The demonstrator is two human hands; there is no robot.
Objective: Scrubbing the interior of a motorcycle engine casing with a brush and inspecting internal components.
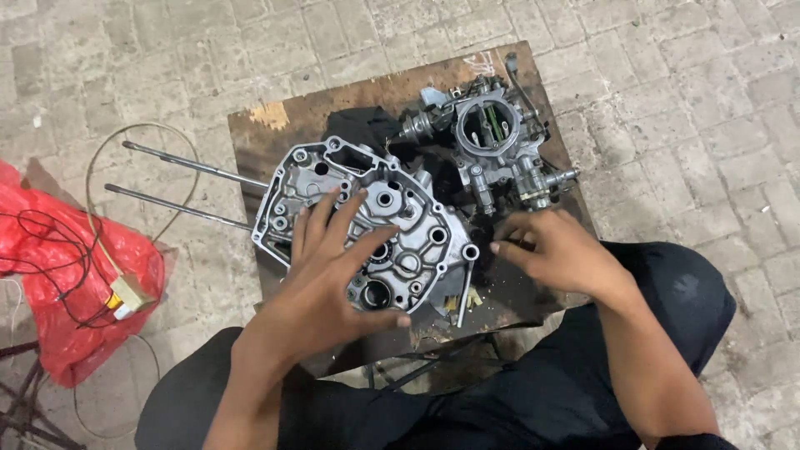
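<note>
1. Left hand (333, 267) lies flat, fingers spread, pressing the grey engine case half (367, 225) at the middle of the wooden board (275, 125); it grips nothing.
2. Right hand (554, 250), fingers curled, picks at the board's right edge; whether it holds anything, I cannot tell.
3. Best keep that case pinned steady and clear of the carburettor (492, 137) at the far right corner.

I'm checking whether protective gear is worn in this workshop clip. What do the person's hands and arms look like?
Both the left hand and the right hand are bare: no gloves, rings, watch or wristbands show. Both forearms are uncovered, with no sleeve reaching them in view. Dark grime seems to mark the fingers. The person wears dark trousers.
</note>
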